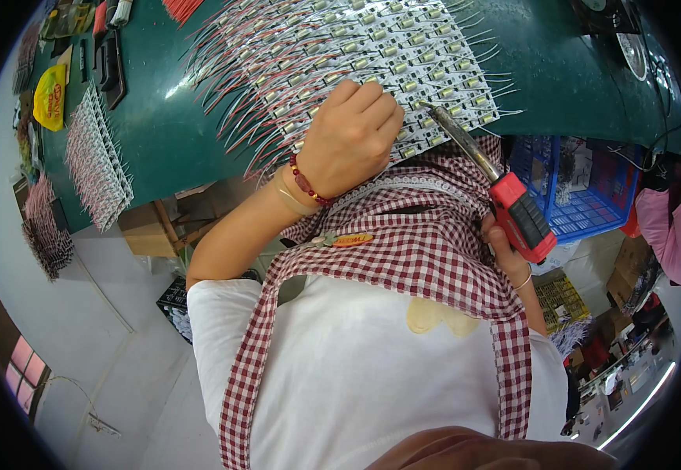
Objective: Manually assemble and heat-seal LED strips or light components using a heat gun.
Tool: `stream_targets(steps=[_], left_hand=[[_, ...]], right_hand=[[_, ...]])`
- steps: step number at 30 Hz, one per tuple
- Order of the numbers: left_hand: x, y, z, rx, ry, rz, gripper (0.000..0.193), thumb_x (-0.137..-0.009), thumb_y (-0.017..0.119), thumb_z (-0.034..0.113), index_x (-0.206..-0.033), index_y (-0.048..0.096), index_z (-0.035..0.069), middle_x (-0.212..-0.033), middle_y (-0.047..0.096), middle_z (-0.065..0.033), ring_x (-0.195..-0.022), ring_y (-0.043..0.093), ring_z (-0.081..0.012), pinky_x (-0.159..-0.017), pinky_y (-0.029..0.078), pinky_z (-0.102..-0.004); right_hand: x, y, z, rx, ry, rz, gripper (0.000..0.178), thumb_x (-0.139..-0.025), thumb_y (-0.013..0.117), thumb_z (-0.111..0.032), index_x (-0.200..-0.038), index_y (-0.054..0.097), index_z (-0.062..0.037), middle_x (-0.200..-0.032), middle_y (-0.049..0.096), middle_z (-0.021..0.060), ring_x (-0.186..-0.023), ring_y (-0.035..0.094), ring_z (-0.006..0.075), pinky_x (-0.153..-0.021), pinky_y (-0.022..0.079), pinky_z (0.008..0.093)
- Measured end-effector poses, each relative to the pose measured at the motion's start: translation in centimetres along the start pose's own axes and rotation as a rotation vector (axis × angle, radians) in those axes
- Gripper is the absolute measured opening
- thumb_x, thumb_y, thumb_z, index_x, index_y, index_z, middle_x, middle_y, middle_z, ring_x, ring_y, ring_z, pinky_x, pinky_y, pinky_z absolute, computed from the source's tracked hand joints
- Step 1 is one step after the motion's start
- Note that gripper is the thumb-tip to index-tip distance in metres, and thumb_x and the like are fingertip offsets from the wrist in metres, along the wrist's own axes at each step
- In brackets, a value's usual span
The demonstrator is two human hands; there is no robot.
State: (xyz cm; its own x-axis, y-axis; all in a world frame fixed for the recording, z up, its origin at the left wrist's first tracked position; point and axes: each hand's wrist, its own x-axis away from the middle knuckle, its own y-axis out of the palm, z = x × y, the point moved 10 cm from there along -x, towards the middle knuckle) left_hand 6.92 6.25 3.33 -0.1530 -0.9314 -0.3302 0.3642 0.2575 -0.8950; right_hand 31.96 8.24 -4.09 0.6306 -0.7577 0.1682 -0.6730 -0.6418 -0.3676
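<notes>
A large white panel of small circuit boards (403,86), each with a pale yellowish component, lies at the near edge of the green table. Red, white and dark wires (234,86) fan out along its left side, and thin pale wires stick out on the right. My left hand (352,137) rests over the panel's near part with fingers curled in; whatever they pinch is hidden. Closed around the red and black handle of a soldering iron (522,215) is my right hand (506,254), partly hidden behind it. The iron's metal tip reaches the panel just right of my left hand.
On the green table (160,141), more wired panels (97,157) lie at the left near a yellow packet (50,98) and a black-handled tool (109,66). A blue crate (583,196) stands below the table's right side. Cables (665,94) hang at the far right.
</notes>
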Motion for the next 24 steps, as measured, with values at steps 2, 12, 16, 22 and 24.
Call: stream_targets(steps=[2,12,16,22,24], left_hand=[[-0.2,-0.2,-0.2,0.009,-0.009,0.002,0.023,-0.064,0.064,0.000,-0.086,0.064,0.003,-0.075,0.052,-0.0041,-0.077,0.054,-0.0205,-0.069,0.043,-0.0331],[0.7,-4.6,0.6,-0.060,0.003,0.207,0.029,-0.063,0.067,-0.003,-0.091,0.068,0.005,-0.072,0.053,-0.0030,-0.071,0.055,-0.0206,-0.062,0.042,-0.0339],[0.5,-1.0,1.5,0.036,0.011,0.100,0.027,-0.065,0.067,0.000,-0.092,0.067,0.005,-0.072,0.051,-0.0032,-0.072,0.053,-0.0204,-0.063,0.040,-0.0333],[1.1,0.2,1.5,0.029,-0.004,0.069,0.025,-0.065,0.067,-0.001,-0.090,0.066,0.004,-0.072,0.050,-0.0039,-0.072,0.052,-0.0205,-0.064,0.040,-0.0333],[1.1,0.2,1.6,0.022,-0.004,0.070,0.027,-0.064,0.067,-0.001,-0.090,0.065,0.003,-0.073,0.050,-0.0039,-0.072,0.052,-0.0208,-0.064,0.040,-0.0332]], right_hand=[[-0.1,-0.2,0.1,0.010,0.013,0.007,0.022,-0.079,0.069,-0.021,-0.090,0.066,-0.0023,-0.081,0.065,0.0102,-0.070,0.062,0.0253,-0.064,0.048,0.0331],[1.0,-0.8,1.4,-0.152,0.129,0.030,0.022,-0.082,0.069,-0.025,-0.085,0.066,-0.0040,-0.074,0.063,0.0051,-0.067,0.061,0.0192,-0.060,0.046,0.0301],[1.3,-0.6,1.3,-0.009,0.066,0.009,0.024,-0.081,0.069,-0.028,-0.085,0.066,-0.0041,-0.074,0.063,0.0067,-0.065,0.061,0.0230,-0.060,0.047,0.0317],[1.3,-0.1,0.6,0.052,0.042,-0.023,0.025,-0.079,0.069,-0.028,-0.085,0.066,-0.0043,-0.075,0.063,0.0089,-0.064,0.061,0.0256,-0.058,0.047,0.0337],[0.9,0.0,0.2,0.055,0.032,-0.032,0.024,-0.078,0.069,-0.027,-0.085,0.066,-0.0046,-0.074,0.063,0.0087,-0.064,0.061,0.0250,-0.057,0.047,0.0338]])
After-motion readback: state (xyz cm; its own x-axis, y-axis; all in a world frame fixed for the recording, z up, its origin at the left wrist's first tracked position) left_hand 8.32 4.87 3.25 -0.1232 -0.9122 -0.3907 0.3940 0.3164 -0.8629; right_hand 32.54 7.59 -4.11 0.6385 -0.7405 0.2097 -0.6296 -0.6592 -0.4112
